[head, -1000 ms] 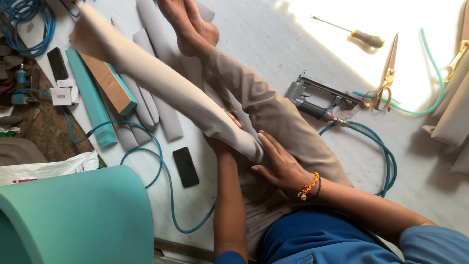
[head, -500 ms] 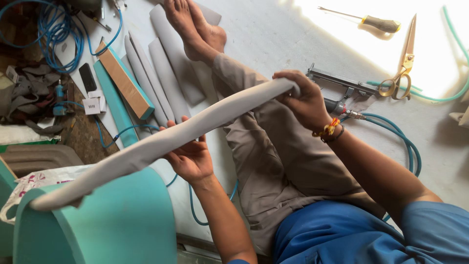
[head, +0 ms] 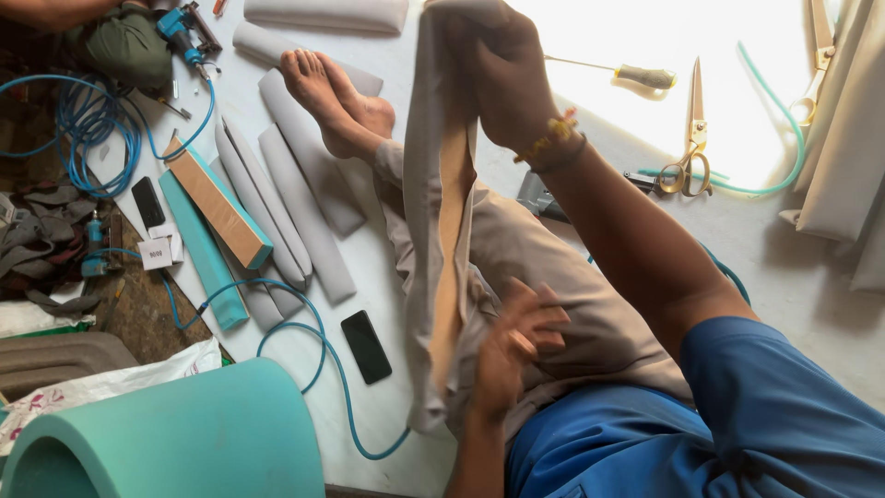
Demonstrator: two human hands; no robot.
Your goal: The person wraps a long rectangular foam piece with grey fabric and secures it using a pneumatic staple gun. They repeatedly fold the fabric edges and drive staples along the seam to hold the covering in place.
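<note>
Pale grey floor, sunlit at the top, carries scissors, a black phone and blue hose. Over the lap, the right hand grips a grey padded strip at its top, held upright; the blurred left hand, fingers spread, touches its lower part.

Blue short sleeve, beige trousers, orange-beaded bracelet, bare feet.

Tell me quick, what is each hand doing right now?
Left hand: blurred, fingers spread against the lower part of the padded strip; grip cannot be told.
Right hand: closed on the strip's top end, holding it upright.
</note>
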